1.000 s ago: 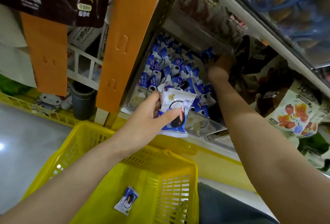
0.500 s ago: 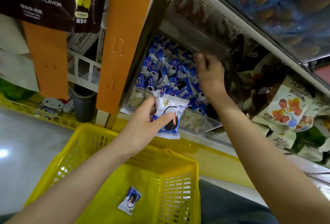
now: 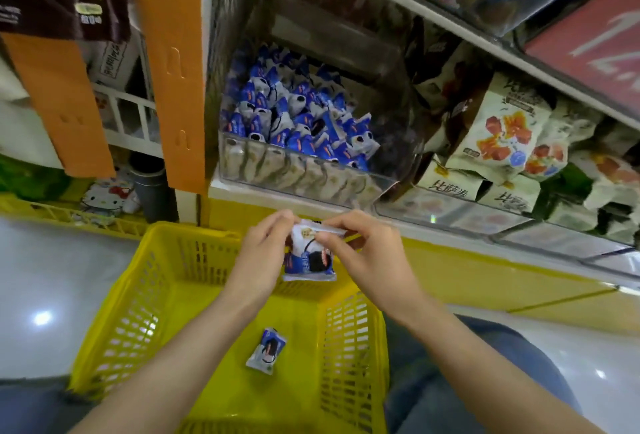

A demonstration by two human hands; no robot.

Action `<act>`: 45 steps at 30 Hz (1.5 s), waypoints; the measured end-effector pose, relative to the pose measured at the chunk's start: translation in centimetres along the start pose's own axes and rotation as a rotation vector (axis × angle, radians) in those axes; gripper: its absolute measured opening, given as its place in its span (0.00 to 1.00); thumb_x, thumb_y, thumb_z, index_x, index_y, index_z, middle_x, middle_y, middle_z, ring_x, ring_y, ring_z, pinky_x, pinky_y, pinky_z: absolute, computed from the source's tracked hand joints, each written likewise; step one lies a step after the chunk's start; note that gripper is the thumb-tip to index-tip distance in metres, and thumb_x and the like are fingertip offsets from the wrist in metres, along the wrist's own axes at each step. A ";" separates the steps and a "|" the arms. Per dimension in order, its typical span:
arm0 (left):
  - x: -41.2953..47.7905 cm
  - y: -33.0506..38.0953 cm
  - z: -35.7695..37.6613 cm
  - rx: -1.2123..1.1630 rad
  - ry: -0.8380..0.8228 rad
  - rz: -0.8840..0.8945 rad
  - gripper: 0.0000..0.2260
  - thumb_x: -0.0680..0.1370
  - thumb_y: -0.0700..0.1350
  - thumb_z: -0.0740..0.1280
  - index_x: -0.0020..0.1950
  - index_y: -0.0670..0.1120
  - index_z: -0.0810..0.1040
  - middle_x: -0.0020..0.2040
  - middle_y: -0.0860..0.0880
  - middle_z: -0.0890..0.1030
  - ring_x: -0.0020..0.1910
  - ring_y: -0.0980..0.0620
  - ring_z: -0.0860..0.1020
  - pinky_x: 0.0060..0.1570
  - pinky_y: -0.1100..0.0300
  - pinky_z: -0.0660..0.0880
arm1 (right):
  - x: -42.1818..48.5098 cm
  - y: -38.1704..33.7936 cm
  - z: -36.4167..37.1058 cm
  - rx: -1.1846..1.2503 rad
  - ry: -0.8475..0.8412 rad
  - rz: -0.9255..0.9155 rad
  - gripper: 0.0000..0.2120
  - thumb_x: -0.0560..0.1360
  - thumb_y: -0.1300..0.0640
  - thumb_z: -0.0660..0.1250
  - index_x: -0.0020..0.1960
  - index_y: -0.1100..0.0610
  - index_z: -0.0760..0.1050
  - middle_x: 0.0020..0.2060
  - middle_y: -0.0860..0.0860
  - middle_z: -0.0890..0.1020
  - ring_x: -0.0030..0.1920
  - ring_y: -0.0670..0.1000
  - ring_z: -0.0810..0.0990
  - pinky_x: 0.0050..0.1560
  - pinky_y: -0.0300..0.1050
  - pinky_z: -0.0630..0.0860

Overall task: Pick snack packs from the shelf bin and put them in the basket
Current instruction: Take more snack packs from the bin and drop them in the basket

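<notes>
A blue and white snack pack (image 3: 309, 260) hangs above the far end of the yellow basket (image 3: 145, 295). My left hand (image 3: 263, 250) pinches its top left corner and my right hand (image 3: 367, 253) pinches its top right edge. Another snack pack (image 3: 266, 350) of the same kind lies on the basket floor. The clear shelf bin (image 3: 311, 174) above holds several more blue and white packs (image 3: 294, 118).
An orange shelf post (image 3: 173, 70) stands left of the bin. Bags with red print (image 3: 505, 128) fill the shelf to the right. A yellow shelf base (image 3: 485, 281) runs behind the basket. My knees in blue jeans (image 3: 467, 381) flank the basket on the shiny floor.
My right hand left the bin and came down to the pack. My left hand lowered the pack from the bin's front to above the basket, and both hands now hold it.
</notes>
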State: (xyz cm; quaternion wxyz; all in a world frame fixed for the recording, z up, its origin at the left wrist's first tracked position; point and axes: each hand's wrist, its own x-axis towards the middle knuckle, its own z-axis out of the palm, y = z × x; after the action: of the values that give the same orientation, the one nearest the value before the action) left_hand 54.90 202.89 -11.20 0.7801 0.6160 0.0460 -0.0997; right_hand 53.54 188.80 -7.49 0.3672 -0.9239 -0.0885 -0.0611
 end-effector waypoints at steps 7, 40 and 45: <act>-2.2 -2.2 1.1 -0.107 -0.148 -0.150 0.10 0.80 0.43 0.57 0.54 0.43 0.76 0.54 0.43 0.80 0.54 0.51 0.78 0.53 0.58 0.75 | -3.0 2.6 0.4 0.186 0.046 0.186 0.04 0.73 0.59 0.69 0.43 0.50 0.78 0.37 0.43 0.80 0.39 0.45 0.80 0.40 0.44 0.75; 3.9 -31.4 -6.7 0.974 -0.200 -0.574 0.16 0.77 0.37 0.63 0.64 0.35 0.67 0.61 0.36 0.75 0.59 0.39 0.74 0.53 0.51 0.71 | -10.2 20.8 7.4 -0.303 0.183 0.504 0.21 0.79 0.57 0.58 0.71 0.61 0.63 0.58 0.60 0.73 0.56 0.59 0.74 0.51 0.51 0.74; 3.6 -30.7 -6.8 1.160 -0.233 -0.604 0.17 0.79 0.40 0.61 0.67 0.38 0.65 0.64 0.36 0.70 0.61 0.39 0.71 0.59 0.48 0.69 | -10.3 20.8 7.4 -0.299 0.174 0.529 0.22 0.79 0.57 0.58 0.72 0.59 0.62 0.60 0.58 0.72 0.59 0.58 0.72 0.52 0.52 0.73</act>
State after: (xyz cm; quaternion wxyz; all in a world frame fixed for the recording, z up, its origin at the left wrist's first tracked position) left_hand 52.25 202.35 -42.77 0.2597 0.8812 0.0706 -0.3885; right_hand 48.20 177.78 -28.55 0.2368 -0.9499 0.1966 -0.0545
